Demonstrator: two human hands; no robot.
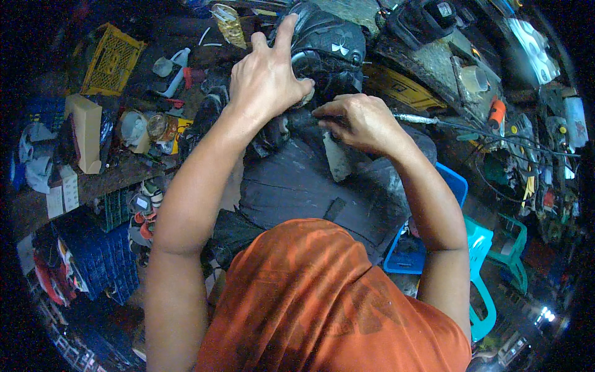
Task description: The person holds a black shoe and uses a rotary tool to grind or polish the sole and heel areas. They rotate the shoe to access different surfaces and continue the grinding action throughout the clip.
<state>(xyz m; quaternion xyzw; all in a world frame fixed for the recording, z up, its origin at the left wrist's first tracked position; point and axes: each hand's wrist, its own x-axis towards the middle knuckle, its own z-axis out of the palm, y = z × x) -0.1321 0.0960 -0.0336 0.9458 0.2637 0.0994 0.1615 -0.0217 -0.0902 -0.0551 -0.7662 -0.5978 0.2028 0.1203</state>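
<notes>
My left hand [265,79] lies over a dark machine-like assembly [307,62] with a rounded, shiny edge. Its fingers are spread, and the thumb reaches down toward a small pale part of the assembly. To its right, my right hand [362,121] is closed in a pinch with the fingertips pointing left at the assembly. Whatever sits between those fingertips is too dark and small to name. Just below them a pale grey flat piece [338,160] hangs or lies against the dark cloth [291,183] across my lap. A black bag [331,38] sits right behind the assembly.
Cluttered benches flank me. On the left are a yellow crate [114,59], a cardboard box [85,133], a white bottle [176,71] and a blue crate [99,254]. Rightward are a clear cup [474,79], cables [496,136] and a turquoise plastic chair [478,242].
</notes>
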